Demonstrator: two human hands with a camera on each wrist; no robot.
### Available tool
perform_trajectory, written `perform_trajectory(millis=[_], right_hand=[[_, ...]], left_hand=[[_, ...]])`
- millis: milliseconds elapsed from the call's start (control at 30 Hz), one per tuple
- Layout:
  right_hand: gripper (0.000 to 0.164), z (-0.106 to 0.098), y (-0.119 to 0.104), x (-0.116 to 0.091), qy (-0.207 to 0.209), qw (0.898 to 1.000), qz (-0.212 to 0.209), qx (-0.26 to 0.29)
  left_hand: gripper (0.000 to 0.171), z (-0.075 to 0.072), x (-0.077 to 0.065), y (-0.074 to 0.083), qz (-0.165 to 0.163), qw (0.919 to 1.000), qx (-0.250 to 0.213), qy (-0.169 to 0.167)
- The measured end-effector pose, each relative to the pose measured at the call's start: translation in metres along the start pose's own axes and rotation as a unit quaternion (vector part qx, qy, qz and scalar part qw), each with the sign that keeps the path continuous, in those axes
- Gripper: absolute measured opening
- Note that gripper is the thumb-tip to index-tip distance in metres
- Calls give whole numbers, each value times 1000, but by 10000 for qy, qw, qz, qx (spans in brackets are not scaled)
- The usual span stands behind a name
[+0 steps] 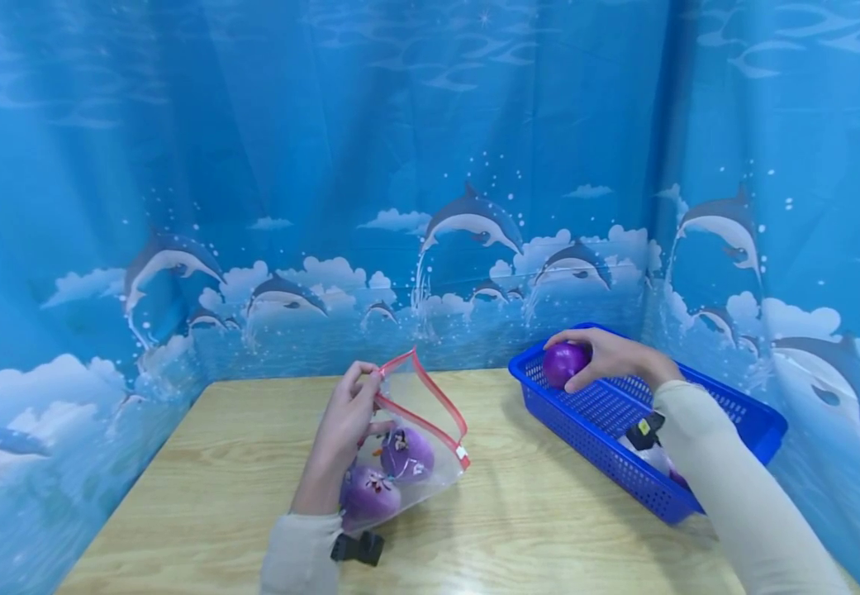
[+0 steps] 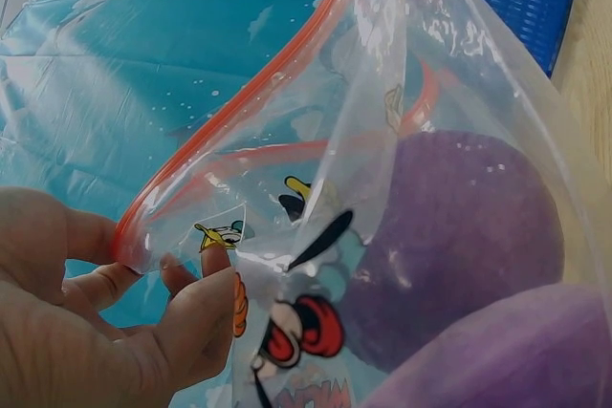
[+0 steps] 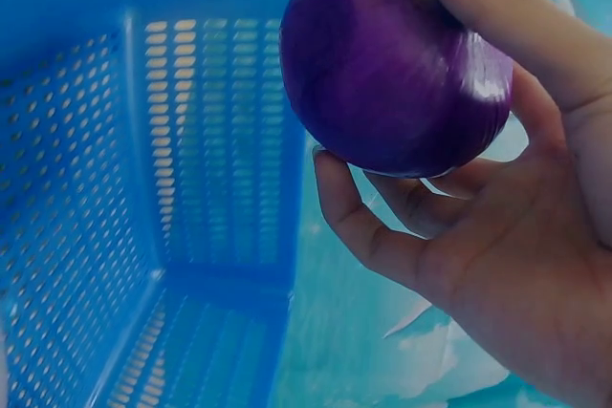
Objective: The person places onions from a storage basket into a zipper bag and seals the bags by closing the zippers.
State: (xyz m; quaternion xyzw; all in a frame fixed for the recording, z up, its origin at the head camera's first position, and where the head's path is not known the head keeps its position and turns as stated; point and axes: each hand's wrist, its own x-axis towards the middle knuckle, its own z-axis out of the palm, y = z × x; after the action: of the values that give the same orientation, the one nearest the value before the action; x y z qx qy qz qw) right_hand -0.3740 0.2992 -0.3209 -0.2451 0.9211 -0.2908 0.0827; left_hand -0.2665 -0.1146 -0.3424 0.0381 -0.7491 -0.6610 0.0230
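Observation:
My left hand pinches the red-edged mouth of a clear zip bag printed with cartoon figures. The bag's mouth gapes, its white slider at the right end. Two round purple onions lie inside, seen through the plastic. Over the far left end of a blue basket, my right hand grips another glossy purple onion between thumb and fingers. In the right wrist view the onion is up beside the basket's perforated wall.
A white and purple item sits in the basket's near end, partly hidden by my right forearm. Black wrist cameras are strapped under both wrists. The wooden table meets a blue dolphin-print curtain behind and at the sides.

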Motion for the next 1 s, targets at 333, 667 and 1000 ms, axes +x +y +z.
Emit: perform_trajectory(millis=[333,667,1000], right_hand=[[70,5,-38,10,-130,9998,-129,-43],[68,13,-64,18,-288,9992,-273,-44],[67,19,-86,19,-458,9972,-589,-73]], left_hand=[[24,0,0,-2,72,10000,-22,-36],[26,0,1,-2,99,9998,-157,-83],[27,0,1,-3,126,9999,-36,-45]])
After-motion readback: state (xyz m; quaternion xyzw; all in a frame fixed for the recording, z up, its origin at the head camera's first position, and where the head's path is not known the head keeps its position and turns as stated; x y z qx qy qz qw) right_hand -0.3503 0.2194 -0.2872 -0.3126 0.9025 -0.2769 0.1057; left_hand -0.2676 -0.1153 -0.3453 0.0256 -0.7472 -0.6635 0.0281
